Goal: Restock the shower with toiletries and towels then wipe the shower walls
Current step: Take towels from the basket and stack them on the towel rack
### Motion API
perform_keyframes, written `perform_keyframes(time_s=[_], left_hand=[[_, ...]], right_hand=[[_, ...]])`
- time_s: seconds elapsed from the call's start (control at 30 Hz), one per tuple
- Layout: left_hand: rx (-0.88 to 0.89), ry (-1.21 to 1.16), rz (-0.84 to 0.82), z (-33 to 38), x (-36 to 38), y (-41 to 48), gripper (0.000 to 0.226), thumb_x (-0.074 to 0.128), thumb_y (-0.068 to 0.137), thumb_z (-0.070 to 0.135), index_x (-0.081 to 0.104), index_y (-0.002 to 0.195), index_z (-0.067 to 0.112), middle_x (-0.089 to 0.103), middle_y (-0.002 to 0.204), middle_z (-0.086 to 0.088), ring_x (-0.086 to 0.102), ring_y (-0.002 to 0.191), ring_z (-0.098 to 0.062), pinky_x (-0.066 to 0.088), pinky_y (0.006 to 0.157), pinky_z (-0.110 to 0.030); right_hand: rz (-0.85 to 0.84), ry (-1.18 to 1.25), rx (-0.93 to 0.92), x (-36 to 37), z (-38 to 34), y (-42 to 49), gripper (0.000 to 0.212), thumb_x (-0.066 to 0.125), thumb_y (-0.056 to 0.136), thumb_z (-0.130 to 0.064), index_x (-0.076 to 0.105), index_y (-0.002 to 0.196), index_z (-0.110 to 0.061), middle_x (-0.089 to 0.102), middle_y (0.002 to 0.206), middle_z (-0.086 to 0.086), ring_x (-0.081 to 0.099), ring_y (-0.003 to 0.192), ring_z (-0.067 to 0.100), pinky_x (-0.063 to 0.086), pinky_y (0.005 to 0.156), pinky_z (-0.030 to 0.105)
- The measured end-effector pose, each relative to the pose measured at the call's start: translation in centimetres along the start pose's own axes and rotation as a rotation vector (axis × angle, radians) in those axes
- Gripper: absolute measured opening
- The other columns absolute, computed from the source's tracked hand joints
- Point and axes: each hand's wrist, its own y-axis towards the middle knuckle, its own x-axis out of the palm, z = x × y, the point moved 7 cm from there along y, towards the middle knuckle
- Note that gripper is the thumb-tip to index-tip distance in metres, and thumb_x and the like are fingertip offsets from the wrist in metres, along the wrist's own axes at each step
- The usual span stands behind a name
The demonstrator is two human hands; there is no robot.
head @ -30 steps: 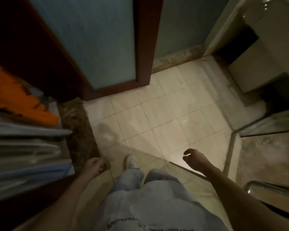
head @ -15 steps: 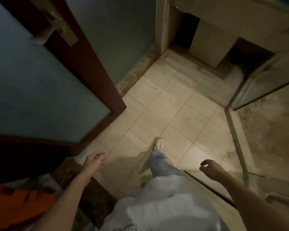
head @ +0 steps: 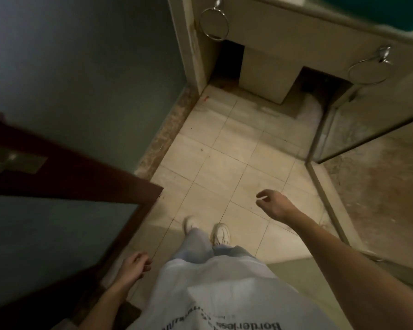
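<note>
Left hand [head: 135,264]: low by my hip, fingers slack, carrying nothing.
Right hand [head: 275,204]: raised ahead, loosely curled, also holding nothing; I judge it is leading towards the shower.
Door [head: 57,222]: stands open on my left, giving entry.
Shower [head: 379,191]: glass-walled, right of the floor tiles [head: 224,167].
Towels, toiletries: none in sight.
Towel rings [head: 214,22]: both bare on the counter [head: 296,27] front.

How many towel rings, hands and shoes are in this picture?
Towel rings: 2, both bare
Hands: 2, left hand and right hand, both holding nothing
Shoes: 2
Total: 6
</note>
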Motion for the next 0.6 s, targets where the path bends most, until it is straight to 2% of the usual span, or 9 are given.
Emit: perform_keyframes(time_s=[0.1,0.2,0.33,0.4,0.53,0.6], left_hand=[[0.016,0.034,-0.034,5.2,0.4,2.1,0.018,0.051,0.104,0.023,0.064,0.107,0.012,0.071,0.105,-0.012,0.067,0.094,-0.025,0.047,0.076,-0.032],[0.022,0.082,-0.075,11.1,1.0,5.0,0.018,0.052,0.104,0.022,0.064,0.110,0.010,0.070,0.105,-0.014,0.065,0.092,-0.026,0.046,0.076,-0.032],[0.062,0.190,-0.127,20.5,0.7,9.9,0.024,0.055,0.101,0.021,0.066,0.113,0.003,0.071,0.094,-0.013,0.065,0.082,-0.025,0.048,0.074,-0.032],[0.125,0.297,-0.146,27.3,0.2,11.3,0.024,0.056,0.101,0.020,0.066,0.114,0.003,0.072,0.096,-0.013,0.067,0.083,-0.025,0.051,0.073,-0.031],[0.348,0.401,-0.227,43.3,0.5,11.4,0.020,0.052,0.103,0.020,0.064,0.117,0.013,0.070,0.108,-0.011,0.066,0.103,-0.028,0.052,0.096,-0.040],[0.435,0.434,-0.247,50.5,0.7,11.1,0.021,0.051,0.104,0.023,0.062,0.121,0.016,0.067,0.111,-0.007,0.065,0.104,-0.023,0.051,0.100,-0.042]], right_hand=[[0.037,0.020,0.008,-3.5,-2.1,2.5,0.036,0.056,0.097,-0.030,0.061,0.129,-0.016,0.067,0.123,0.009,0.063,0.108,0.025,0.047,0.086,0.029],[0.052,0.050,0.095,-6.2,-1.9,5.0,0.036,0.056,0.096,-0.029,0.061,0.129,-0.016,0.066,0.123,0.009,0.061,0.102,0.024,0.043,0.081,0.026],[0.096,0.109,0.244,-8.9,-0.6,7.6,0.035,0.058,0.097,-0.026,0.061,0.129,-0.012,0.066,0.127,0.012,0.062,0.104,0.025,0.043,0.082,0.026],[0.077,0.136,0.328,-9.5,-0.1,8.4,0.035,0.057,0.098,-0.026,0.061,0.130,-0.010,0.065,0.128,0.013,0.060,0.100,0.024,0.044,0.083,0.028],[0.092,0.231,0.433,-10.2,-0.6,10.4,0.035,0.058,0.098,-0.027,0.061,0.130,-0.012,0.066,0.126,0.013,0.063,0.111,0.029,0.048,0.091,0.031],[0.087,0.298,0.467,-10.4,-1.2,11.3,0.035,0.058,0.097,-0.027,0.062,0.128,-0.012,0.067,0.123,0.012,0.064,0.109,0.029,0.050,0.092,0.034]])
